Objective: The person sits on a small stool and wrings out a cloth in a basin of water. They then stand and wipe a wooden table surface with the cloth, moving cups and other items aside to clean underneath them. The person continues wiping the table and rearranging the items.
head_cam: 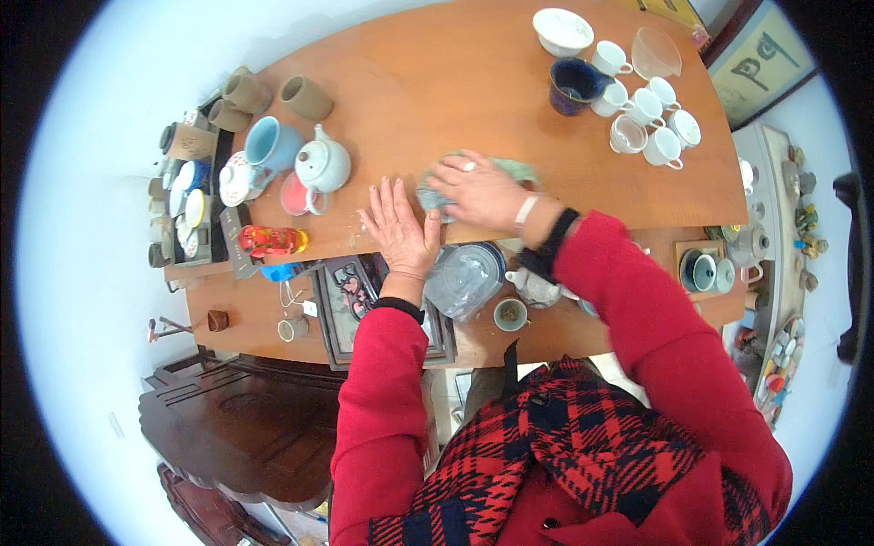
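My right hand presses a green cloth against the wooden tabletop; its fingers look slightly blurred. Just left of it, my left hand lies flat with spread fingers near the front edge of the upper surface, holding nothing. To the left of that hand are a pale blue teapot, a pink dish, a light blue pitcher and a red figurine. Farther off to the right stand a dark blue pitcher, a white lidded bowl and several white cups.
On the lower surface, near my wrists, are a dark framed tray, plastic-wrapped plates, a teapot and a cup. Brown clay cups stand at the back left. A carved dark wooden chair is at the lower left.
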The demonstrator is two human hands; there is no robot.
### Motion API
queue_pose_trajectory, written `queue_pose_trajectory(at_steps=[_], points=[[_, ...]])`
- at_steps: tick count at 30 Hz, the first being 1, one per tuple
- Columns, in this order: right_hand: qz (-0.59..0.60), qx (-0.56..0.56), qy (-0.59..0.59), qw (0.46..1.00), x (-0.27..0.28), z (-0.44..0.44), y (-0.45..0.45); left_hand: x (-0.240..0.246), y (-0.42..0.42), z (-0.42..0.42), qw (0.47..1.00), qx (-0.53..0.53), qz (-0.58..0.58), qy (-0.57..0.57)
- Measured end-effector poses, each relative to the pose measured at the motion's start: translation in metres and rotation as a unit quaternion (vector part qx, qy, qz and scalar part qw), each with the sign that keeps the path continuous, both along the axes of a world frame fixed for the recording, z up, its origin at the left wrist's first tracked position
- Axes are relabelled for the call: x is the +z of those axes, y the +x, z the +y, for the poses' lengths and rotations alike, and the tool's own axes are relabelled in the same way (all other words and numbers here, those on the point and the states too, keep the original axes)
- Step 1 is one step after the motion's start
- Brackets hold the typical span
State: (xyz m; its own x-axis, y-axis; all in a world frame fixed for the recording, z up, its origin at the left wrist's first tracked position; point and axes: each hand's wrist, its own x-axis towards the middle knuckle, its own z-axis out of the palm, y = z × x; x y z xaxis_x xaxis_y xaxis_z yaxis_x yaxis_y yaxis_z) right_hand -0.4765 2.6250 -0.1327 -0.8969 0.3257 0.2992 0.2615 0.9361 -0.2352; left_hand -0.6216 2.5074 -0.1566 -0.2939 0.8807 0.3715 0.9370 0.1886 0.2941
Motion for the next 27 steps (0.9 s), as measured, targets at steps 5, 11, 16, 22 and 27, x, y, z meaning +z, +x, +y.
queue_pose_trajectory(at_steps=[5, 11, 16, 22, 27], points=[[-0.016, 0.022, -0.014, 1.000, 0.010, -0.008, -0.012, 0.009, -0.012, -0.016, 0.998, 0.052, -0.011, 0.024], [-0.121, 0.034, -0.017, 0.992, 0.027, -0.039, 0.073, 0.008, -0.034, -0.009, 0.999, 0.036, 0.011, 0.000], [-0.134, -0.001, 0.004, 0.991, 0.018, -0.002, 0.033, 0.006, -0.037, -0.001, 1.000, 0.023, 0.014, 0.015], [-0.134, -0.040, 0.046, 0.989, 0.002, 0.076, -0.054, 0.010, -0.035, 0.001, 0.999, 0.037, -0.003, -0.002], [-0.146, -0.049, 0.047, 0.987, 0.001, 0.129, -0.111, 0.013, -0.036, 0.000, 0.998, 0.035, -0.029, -0.033]])
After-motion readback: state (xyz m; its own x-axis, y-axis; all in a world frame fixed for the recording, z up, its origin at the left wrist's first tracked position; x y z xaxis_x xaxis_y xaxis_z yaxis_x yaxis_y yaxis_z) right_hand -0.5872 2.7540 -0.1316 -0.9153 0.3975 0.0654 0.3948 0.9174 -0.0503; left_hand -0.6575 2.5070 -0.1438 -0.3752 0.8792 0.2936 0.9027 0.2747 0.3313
